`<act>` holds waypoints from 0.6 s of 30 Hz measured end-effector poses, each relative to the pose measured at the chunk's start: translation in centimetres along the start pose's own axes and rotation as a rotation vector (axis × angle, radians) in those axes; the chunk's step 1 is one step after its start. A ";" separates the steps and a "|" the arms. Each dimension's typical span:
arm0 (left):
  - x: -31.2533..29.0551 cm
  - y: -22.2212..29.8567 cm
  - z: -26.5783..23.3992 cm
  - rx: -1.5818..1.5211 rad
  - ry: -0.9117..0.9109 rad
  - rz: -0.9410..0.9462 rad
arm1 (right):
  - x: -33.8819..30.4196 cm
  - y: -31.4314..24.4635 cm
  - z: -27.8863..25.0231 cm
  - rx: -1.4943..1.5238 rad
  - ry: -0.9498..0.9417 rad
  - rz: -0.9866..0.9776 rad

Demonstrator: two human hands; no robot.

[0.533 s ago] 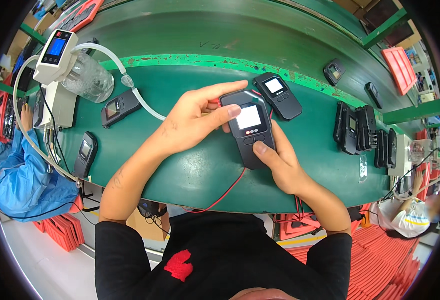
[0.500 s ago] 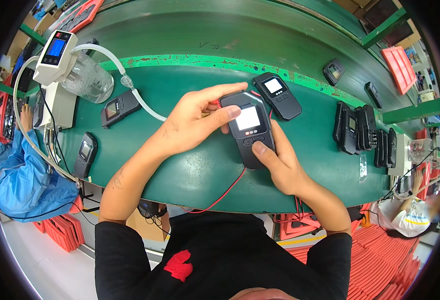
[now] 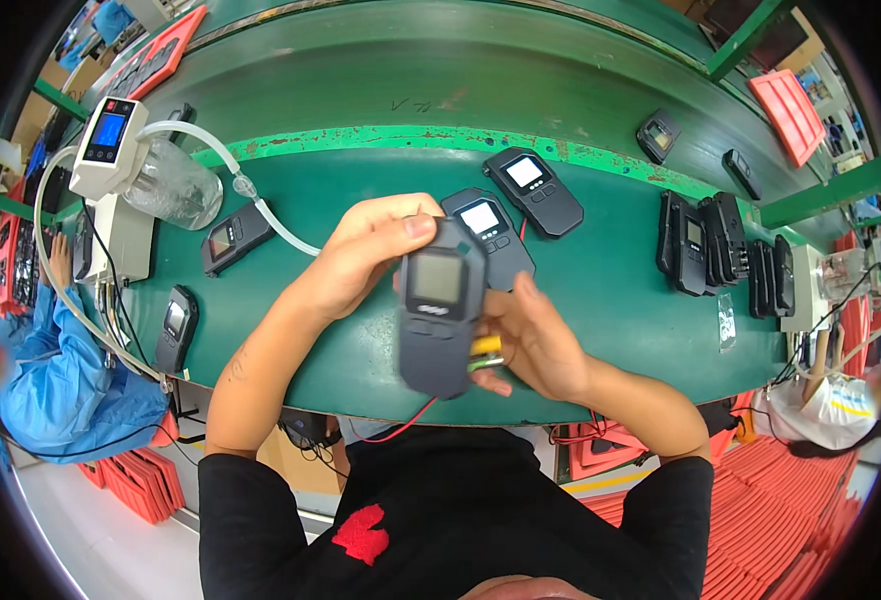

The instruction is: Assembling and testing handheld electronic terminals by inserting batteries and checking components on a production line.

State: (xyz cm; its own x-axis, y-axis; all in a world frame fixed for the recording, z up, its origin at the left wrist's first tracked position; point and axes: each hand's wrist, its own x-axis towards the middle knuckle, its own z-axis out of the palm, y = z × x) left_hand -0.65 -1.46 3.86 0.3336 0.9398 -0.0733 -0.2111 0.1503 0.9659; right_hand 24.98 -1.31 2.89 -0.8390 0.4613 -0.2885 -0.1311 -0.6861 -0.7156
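Observation:
My left hand [image 3: 371,250] grips the top of a black handheld meter [image 3: 436,300] with a grey, unlit-looking screen. It is raised over the green bench and slightly blurred. Close against its right edge is my right hand [image 3: 546,345], cupped with the thumb raised. Two small batteries [image 3: 486,350], one yellow-ended and one greenish, lie at its curled fingers, partly hidden by the meter. Behind the hands a second meter [image 3: 501,245] with a lit white screen rests on the bench. Beyond it lies another lit meter [image 3: 536,190]. A red wire [image 3: 406,428] runs below the held meter.
At the left stands a white pump unit [image 3: 111,145] with a blue display, a clear jar [image 3: 176,185] and a hose [image 3: 291,230]. Two meters [image 3: 236,238] [image 3: 174,325] lie nearby. Several black meters [image 3: 696,245] stand at the right. People sit at both sides.
The lit meter that both hands held now lies on the bench behind them. A grey-screened meter is in my left hand, and batteries show at my right hand.

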 end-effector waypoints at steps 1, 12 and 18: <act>0.0 0.1 -0.1 -0.032 0.003 -0.002 | 0.3 0.2 -0.1 -0.018 -0.029 0.029; 1.7 1.3 -0.3 -0.242 0.620 0.166 | 2.0 1.6 -1.3 -0.106 -0.051 0.003; 4.8 -0.5 3.7 0.537 0.360 0.308 | 2.5 2.0 -1.7 -0.231 -0.061 -0.063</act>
State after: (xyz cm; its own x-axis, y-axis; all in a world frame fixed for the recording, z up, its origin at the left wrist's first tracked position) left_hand 4.46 1.80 3.93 -0.0118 0.9721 0.2344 0.2654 -0.2230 0.9380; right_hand 23.48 -0.57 -0.35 -0.8641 0.4594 -0.2054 -0.0652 -0.5069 -0.8595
